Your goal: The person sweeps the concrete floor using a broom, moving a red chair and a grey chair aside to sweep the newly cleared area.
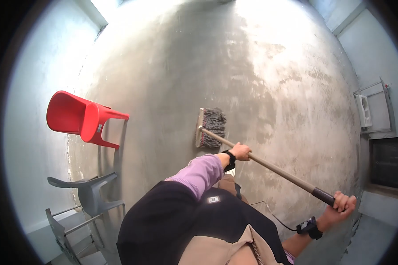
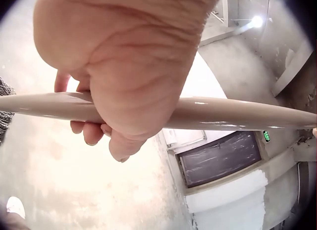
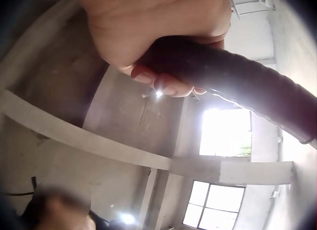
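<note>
A mop with grey, stringy strands (image 1: 215, 123) lies against the concrete floor ahead of the body. From its head a long tan handle (image 1: 281, 174) slants back to the right. My left hand (image 1: 241, 151) grips this handle partway down, fingers curled round the pole (image 2: 218, 113) in the left wrist view. At the upper end, my right hand (image 1: 341, 206) holds the dark grip (image 1: 323, 196). The right wrist view shows that hand (image 3: 163, 22) wrapped over the ribbed dark sleeve (image 3: 237, 81), its fingertips coming round underneath.
To the left stands a red plastic chair (image 1: 90, 119). A grey chair (image 1: 95, 194) and a metal-framed chair (image 1: 70, 229) are nearer, along the left wall. On the right, a frame (image 1: 376, 108) and a dark panel (image 1: 388, 161) are by the wall. A cable (image 1: 278, 218) runs to the right wrist.
</note>
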### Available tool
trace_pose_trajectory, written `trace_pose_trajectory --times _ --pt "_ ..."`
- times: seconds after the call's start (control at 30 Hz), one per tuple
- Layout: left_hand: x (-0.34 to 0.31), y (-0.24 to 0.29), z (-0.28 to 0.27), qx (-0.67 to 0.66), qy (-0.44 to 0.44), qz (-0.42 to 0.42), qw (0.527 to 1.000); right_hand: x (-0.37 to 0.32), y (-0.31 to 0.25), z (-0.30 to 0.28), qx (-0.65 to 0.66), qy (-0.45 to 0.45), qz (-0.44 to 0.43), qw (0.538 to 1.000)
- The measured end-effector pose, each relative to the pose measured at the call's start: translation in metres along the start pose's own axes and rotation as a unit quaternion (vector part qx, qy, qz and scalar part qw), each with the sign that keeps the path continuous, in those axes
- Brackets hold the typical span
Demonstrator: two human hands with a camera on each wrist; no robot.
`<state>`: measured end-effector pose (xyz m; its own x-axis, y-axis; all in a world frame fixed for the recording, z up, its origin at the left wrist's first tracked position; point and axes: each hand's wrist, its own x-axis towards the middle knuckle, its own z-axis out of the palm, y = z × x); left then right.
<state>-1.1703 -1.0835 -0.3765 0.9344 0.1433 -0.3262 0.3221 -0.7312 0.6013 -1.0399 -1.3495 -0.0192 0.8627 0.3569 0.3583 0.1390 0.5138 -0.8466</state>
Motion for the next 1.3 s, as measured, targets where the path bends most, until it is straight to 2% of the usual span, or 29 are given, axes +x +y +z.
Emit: trace_pose_trajectory --times 0.07,0.13,0.23,0.37,0.57,0.63,0.7,0.73,0.8,1.1,1.2,1.3 --pt "-0.033 -0.040 -0.012 0.006 0.002 -0.027 1.000 -0.008 0.024 0.020 0.042 -0.051 0.044 0.997" --pt "-0.068 -0.086 -0.024 0.010 -0.002 -0.055 0.998 -0.018 0.057 0.052 0.039 -0.053 0.066 0.996" --pt "-0.122 -0.148 -0.040 0.004 -0.055 -0.138 0.989 -0.036 0.104 0.104 0.058 0.005 0.126 0.990" --pt "-0.204 -0.235 -0.041 -0.012 -0.063 -0.232 0.971 -0.066 0.170 0.160 0.103 -0.008 0.228 0.968" --pt "-0.331 -0.325 -0.033 -0.023 -0.026 -0.348 0.937 -0.113 0.225 0.273 0.149 -0.098 0.334 0.925" --pt "-0.362 -0.339 -0.033 -0.041 -0.024 -0.376 0.926 -0.119 0.236 0.299 0.152 -0.145 0.361 0.909" --pt "-0.383 -0.351 -0.026 -0.052 -0.026 -0.402 0.914 -0.122 0.235 0.330 0.111 -0.140 0.407 0.896" --pt "-0.392 -0.341 -0.038 -0.085 -0.023 -0.415 0.905 -0.121 0.233 0.343 0.106 -0.142 0.421 0.889" --pt "-0.401 -0.352 -0.022 -0.097 -0.001 -0.418 0.903 -0.121 0.230 0.361 0.115 -0.162 0.441 0.875" --pt "-0.393 -0.350 -0.053 -0.161 0.010 -0.436 0.885 -0.096 0.235 0.394 0.146 -0.243 0.448 0.848" --pt "-0.383 -0.358 -0.052 -0.135 0.031 -0.409 0.902 -0.076 0.240 0.393 0.161 -0.294 0.438 0.834" --pt "-0.360 -0.331 -0.086 -0.130 0.057 -0.403 0.904 -0.043 0.248 0.384 0.208 -0.312 0.409 0.832"
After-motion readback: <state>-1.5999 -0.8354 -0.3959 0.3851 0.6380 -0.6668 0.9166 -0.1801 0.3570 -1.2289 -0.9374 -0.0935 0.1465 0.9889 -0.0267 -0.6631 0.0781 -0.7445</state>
